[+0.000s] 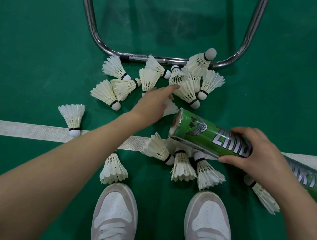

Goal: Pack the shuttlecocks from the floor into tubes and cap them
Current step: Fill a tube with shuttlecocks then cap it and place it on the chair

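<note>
Going from left to right, the white feathered shuttlecocks with white cork tips and a black band lie loose on the green court floor: a lone one stands cork-down on the white boundary line, a tangled cluster sits just in front of the bent chrome tube frame, and a second bunch lies by the person's white sneakers. The left hand reaches into the far cluster with its fingers extended and holds nothing yet, the fingertips touching the feathers of one shuttlecock; it cannot be told whether anything is pinched under the palm. The right hand wraps its curled fingers round the middle of the green printed cardboard tube, which it carries tilted above the floor with its ragged, uncapped mouth turned toward the left hand. The feathers are the weak point: since the pile overlaps, pulling one by its skirt would likely drag neighbours along or bend a vane. The tube's torn rim could also snag feathers if a shuttlecock goes in skirt-first or crooked, and, held so nearly level, the tube might let earlier ones slide out. No cap is in view.
</note>
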### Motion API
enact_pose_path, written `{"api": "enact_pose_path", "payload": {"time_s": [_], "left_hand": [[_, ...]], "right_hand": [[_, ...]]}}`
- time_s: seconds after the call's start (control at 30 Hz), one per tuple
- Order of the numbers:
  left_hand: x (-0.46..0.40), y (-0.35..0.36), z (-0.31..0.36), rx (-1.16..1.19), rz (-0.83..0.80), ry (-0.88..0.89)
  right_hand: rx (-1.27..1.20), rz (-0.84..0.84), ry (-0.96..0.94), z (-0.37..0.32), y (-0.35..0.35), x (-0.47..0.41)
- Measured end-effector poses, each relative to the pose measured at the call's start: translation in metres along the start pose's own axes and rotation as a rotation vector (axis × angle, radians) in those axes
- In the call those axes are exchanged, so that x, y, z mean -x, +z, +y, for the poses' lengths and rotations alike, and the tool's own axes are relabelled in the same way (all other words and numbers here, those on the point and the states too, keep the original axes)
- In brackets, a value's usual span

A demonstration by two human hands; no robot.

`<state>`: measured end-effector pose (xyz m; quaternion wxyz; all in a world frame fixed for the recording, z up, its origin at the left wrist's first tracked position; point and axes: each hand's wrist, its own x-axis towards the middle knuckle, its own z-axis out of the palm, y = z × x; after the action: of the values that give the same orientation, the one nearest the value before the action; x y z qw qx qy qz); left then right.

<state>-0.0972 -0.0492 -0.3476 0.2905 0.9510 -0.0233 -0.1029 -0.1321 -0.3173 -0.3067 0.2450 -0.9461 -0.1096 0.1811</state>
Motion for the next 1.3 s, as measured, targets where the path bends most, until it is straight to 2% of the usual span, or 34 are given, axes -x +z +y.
{"api": "enact_pose_path", "payload": {"time_s": [0.1,0.2,0.37,0.5,0.63,1.07,1.2,1.3], "left_hand": [[0.008,-0.005,-0.010,-0.102,0.089,-0.013],[0.019,-0.012,-0.016,-0.035,0.226,-0.074],[0.042,-0.020,-0.024,0.371,0.399,-0.320],[0.067,-0.028,-0.015,0.737,0.503,-0.445],[0.087,-0.033,0.005,0.919,0.458,-0.405],[0.109,-0.012,0.038,1.095,0.224,-0.268],[0.112,-0.012,0.045,1.120,0.154,-0.229],[0.114,-0.008,0.050,1.049,0.087,-0.186]], "right_hand": [[-0.002,0.002,0.000,-0.001,0.000,-0.002],[0.003,-0.003,-0.007,-0.001,0.002,-0.002],[0.005,-0.015,-0.003,-0.001,0.004,0.000],[0.006,-0.022,0.001,-0.001,0.005,-0.001],[0.016,-0.029,-0.004,-0.004,0.006,0.000],[-0.023,-0.032,-0.068,-0.023,0.008,0.001],[-0.035,-0.030,-0.082,-0.026,0.007,0.002],[-0.045,-0.031,-0.096,-0.031,0.006,0.003]]}}
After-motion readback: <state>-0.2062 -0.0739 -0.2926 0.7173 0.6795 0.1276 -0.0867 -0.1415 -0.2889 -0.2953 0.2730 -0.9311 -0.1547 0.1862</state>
